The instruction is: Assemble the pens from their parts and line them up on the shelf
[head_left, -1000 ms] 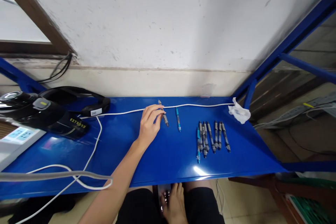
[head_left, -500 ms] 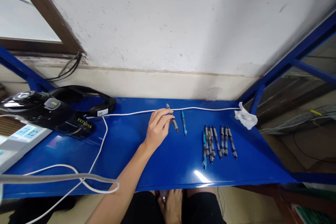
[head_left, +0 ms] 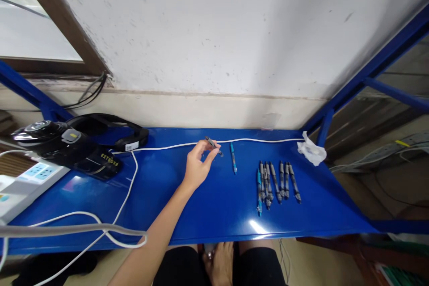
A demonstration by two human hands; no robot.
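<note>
My left hand point(head_left: 198, 164) reaches in from the lower left over the blue table. A grey and black pen point(head_left: 213, 146) is pinched between its thumb and fingers, tilted with one end toward the wall. Just right of it lies a blue pen point(head_left: 233, 158) on the tabletop, not touched. Farther right, several grey pens point(head_left: 282, 181) lie side by side in a loose row, with another blue pen point(head_left: 259, 192) at the row's left end. My right hand is out of view.
A white cable point(head_left: 174, 146) runs along the back of the blue table point(head_left: 214, 214) and loops at the left. A black device point(head_left: 97, 156), a black headband point(head_left: 110, 118) and a white power strip point(head_left: 36, 183) stand left. Crumpled tissue point(head_left: 312, 151) lies at the back right.
The pen in my left hand has turned, its far end swinging left, and my fingers have rolled around it. The other pens keep their places; the view has shifted slightly.
</note>
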